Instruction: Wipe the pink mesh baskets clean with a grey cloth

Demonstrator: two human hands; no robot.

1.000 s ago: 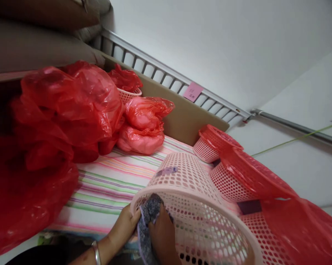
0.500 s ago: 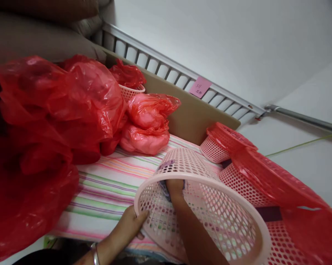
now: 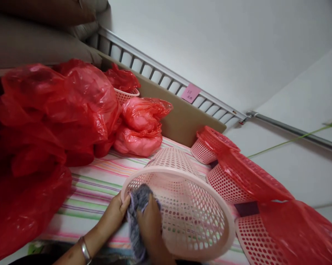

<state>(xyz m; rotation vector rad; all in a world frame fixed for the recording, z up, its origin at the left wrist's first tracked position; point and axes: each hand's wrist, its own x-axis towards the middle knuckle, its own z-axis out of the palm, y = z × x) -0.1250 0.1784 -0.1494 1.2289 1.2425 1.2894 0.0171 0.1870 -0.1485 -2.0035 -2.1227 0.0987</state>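
Observation:
A pink perforated plastic basket (image 3: 210, 198) lies tilted on a striped cloth, its wide mouth facing me. My left hand (image 3: 115, 213), with a silver bangle at the wrist, grips the basket's rim on the left side. At the mouth, just inside the left rim, my right hand (image 3: 151, 221) is closed on a bunched grey-blue cloth (image 3: 140, 202). Part of this cloth hangs down below the rim, between my two hands.
Red plastic bags (image 3: 85, 99) pile up at the left, and a knotted one (image 3: 141, 125) sits behind the basket. More pink baskets (image 3: 226, 182) with red bags over them line the right. A tan board (image 3: 179, 119) and metal rail stand behind.
My right hand has come back from deep inside the basket to its left rim, bringing the grey-blue cloth into view. My left hand still holds the rim. The view has shifted slightly.

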